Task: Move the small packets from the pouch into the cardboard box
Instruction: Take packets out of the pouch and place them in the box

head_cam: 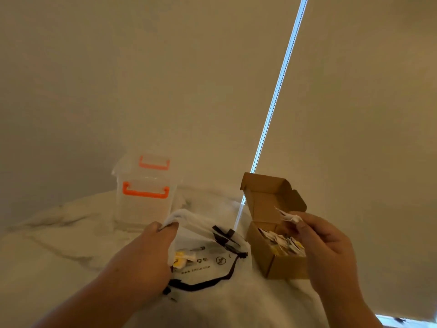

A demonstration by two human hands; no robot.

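Pinching one small white packet point(287, 217), right hand point(331, 252) hovers over the open cardboard box point(261, 255). A heap of packets point(283, 242) lies inside. Left hand point(146, 254) grips the rim of the pouch point(203, 242), which lies on the bed point(71, 252) between both hands. A yellow packet point(181, 259) remains in it. Judged mostly done.

The pouch point(205, 247) sits right of your left fingers point(169, 230), the container point(144, 204) beyond them, the cardboard box point(272, 263) beneath the packet point(287, 215) in your right fingers point(307, 224).
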